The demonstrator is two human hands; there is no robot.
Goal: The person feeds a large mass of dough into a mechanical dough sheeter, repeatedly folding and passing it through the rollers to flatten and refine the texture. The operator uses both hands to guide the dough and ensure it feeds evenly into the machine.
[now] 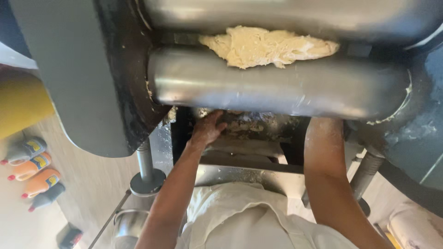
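Dough (270, 46) sits wedged between 2 steel rollers (277, 87) at the top centre of the frame. Below the lower roller, the left hand (206, 130) reaches under the machine, fingers (217, 121) curled together against the flour-crusted tray (249, 127). The right hand is hidden behind the roller, its forearm (325, 170) rising to it, so its fingers cannot be judged. Hands this near the rollers risk being pinched or drawn in.
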